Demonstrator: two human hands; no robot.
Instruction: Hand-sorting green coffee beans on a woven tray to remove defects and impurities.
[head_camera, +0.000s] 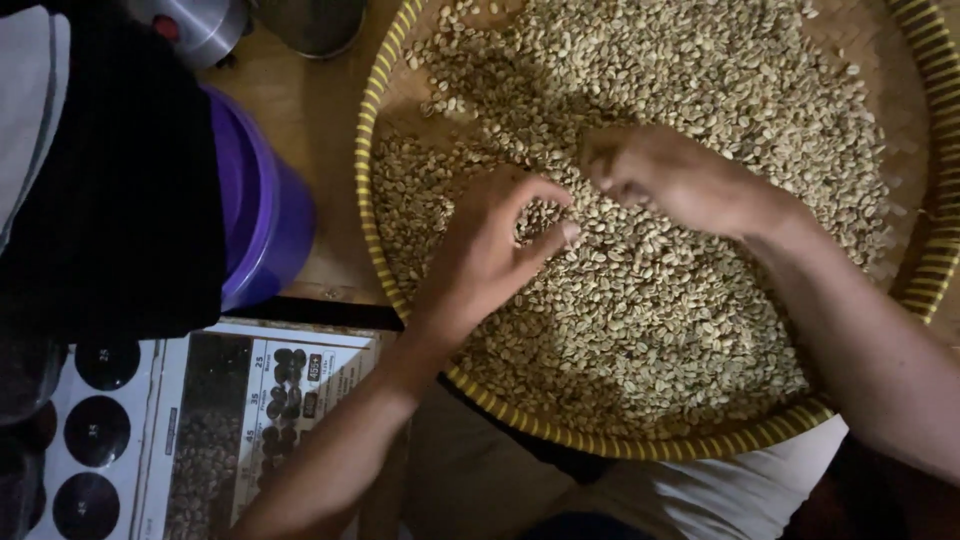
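— Sorting pale beans (660, 300) heaped in round woven tray (372, 130) on wooden tabletop (310, 120)?

— Yes: left hand (490, 250) loosely curled, resting on beans; right hand (665, 180) pinching some, blurred. Purple bucket (262, 215) beside tray.

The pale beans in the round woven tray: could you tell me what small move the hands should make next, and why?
Probably the left hand should close thumb and forefinger on a bean beneath them and lift it. That hand is curled over the pale beans with thumb and finger apart, while the right hand rests fingertips in the heap. Whether either already holds a bean cannot be told.
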